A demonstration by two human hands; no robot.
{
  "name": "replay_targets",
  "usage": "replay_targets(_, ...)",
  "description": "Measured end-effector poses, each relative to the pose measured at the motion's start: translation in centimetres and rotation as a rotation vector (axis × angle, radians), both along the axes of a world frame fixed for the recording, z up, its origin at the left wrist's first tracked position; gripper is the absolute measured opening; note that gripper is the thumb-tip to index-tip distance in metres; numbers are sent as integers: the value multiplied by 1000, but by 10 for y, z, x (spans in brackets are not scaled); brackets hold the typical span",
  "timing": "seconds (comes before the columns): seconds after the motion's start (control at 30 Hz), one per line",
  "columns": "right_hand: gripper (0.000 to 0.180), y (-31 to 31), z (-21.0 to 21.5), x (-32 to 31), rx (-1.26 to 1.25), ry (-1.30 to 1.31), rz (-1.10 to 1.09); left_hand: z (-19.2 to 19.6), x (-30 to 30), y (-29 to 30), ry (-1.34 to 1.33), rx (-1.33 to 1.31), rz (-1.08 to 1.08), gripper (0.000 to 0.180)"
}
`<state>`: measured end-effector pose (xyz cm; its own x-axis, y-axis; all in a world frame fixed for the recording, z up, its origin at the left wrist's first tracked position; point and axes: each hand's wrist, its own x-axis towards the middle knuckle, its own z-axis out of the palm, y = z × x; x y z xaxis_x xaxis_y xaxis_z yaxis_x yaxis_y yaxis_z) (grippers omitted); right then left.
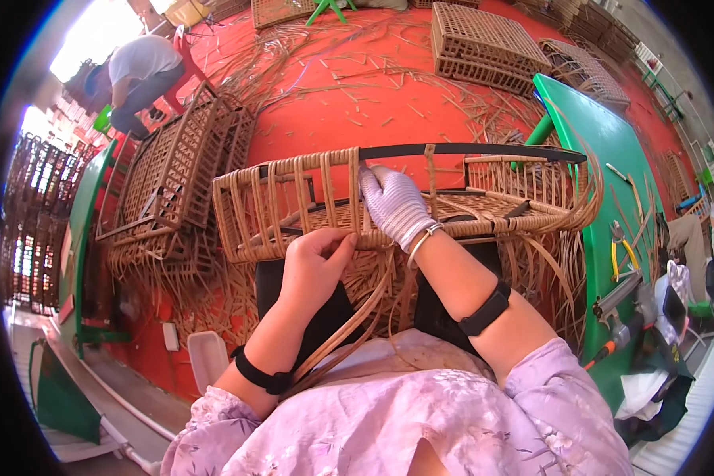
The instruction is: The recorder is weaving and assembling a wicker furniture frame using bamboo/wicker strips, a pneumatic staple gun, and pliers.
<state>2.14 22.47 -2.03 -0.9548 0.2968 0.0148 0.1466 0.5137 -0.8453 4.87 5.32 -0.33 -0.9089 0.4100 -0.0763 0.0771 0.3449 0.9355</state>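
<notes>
The half-woven basket is lying across the person's lap. The left hand is pinching a thin cane strip shut; the gloved right hand is pressing the weave. Pulling hard could snap the strip

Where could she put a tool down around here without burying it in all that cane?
The green bench has a bare stretch between the half-woven basket and the yellow-handled pliers. The red floor beyond the basket is only thinly strewn. Her lap, under the left hand and gloved right hand, is crowded with loose strips.
</notes>
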Motion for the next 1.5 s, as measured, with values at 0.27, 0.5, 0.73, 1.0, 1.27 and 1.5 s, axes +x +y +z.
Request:
replay_targets(0.27,45,1,-3,-2,-30,-40,9,-8,2,3,152,-111,-72,15)
replay_targets(0.5,46,2,-2,-3,-51,-29,22,-9,9,5,511,-242,-80,14)
replay_targets(0.73,43,3,-5,1,-12,113,30,-19,6,9,246,-90,-52,16)
replay_targets(1.0,39,5,-5,15,-63,284,56,-4,0,20,169,-78,40,18)
replay_targets(1.27,38,5,4,24,-64,333,134,-5,-15,25,191,-60,48,19)
replay_targets(1.5,40,-7,1,26,-182,343,32,20,-27,20,325,-351,-85,28)
